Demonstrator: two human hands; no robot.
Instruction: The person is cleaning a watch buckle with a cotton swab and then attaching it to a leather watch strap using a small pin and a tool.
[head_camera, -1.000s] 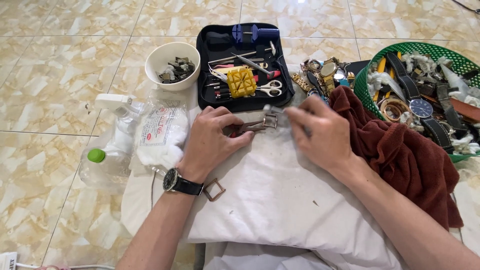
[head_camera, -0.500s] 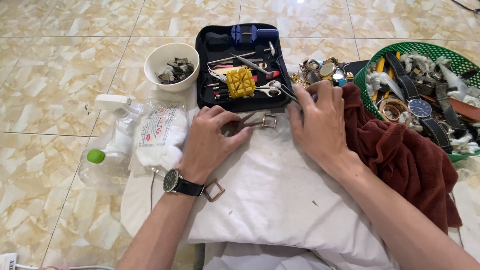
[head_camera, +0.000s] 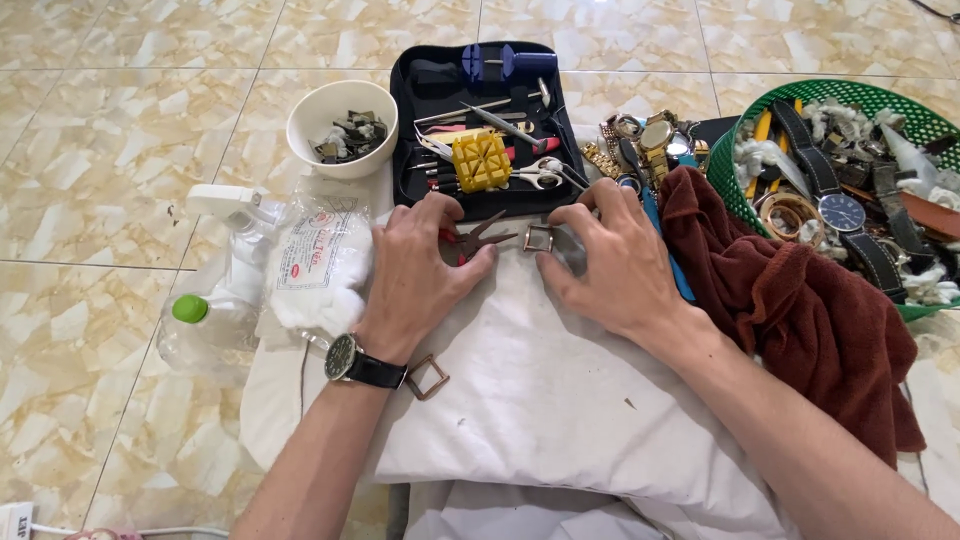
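Resting on the white cloth (head_camera: 560, 390), we see a square metal frame (head_camera: 428, 377) beside our left wrist. Farther up, our left hand (head_camera: 420, 275) curls loosely around small pliers (head_camera: 478, 236), fingers half closed on the handles. Our right hand (head_camera: 615, 260) pinches a small square watch case (head_camera: 539, 238) between thumb and fingertips, just beside the plier tips. Beyond lie the black tool tray (head_camera: 410, 130), white bowl (head_camera: 315, 110) and green basket (head_camera: 730, 175).
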